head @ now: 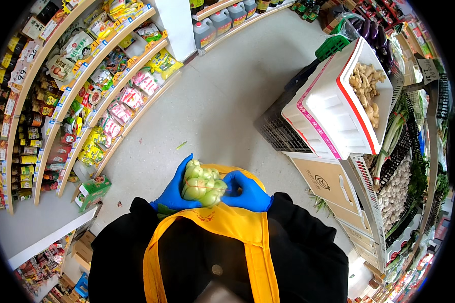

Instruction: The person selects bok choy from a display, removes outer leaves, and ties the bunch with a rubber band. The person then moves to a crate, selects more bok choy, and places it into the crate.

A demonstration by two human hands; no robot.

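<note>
My left hand [175,192], in a blue glove, is closed around a bundle of pale green leafy vegetables [203,183], its rounded stem ends turned up towards me. A thin reddish band [208,186] runs across the stems. At the bundle's right side is my right hand [247,191], also gloved in blue, with thumb and forefinger curled together near the band; the fingertips seem to pinch the band, pulled out from the stems. Dark green leaves [166,210] show under my left wrist. A yellow apron [227,223] lies over my black sleeves and chest, just below the hands.
Curved shelves [136,125] of packaged food stand at the left. To the right, a white foam box [322,102] of ginger [365,89] rests on a black crate [284,128], beside a vegetable rack with garlic bulbs [394,193]. A green scrap [181,145] lies on the floor ahead.
</note>
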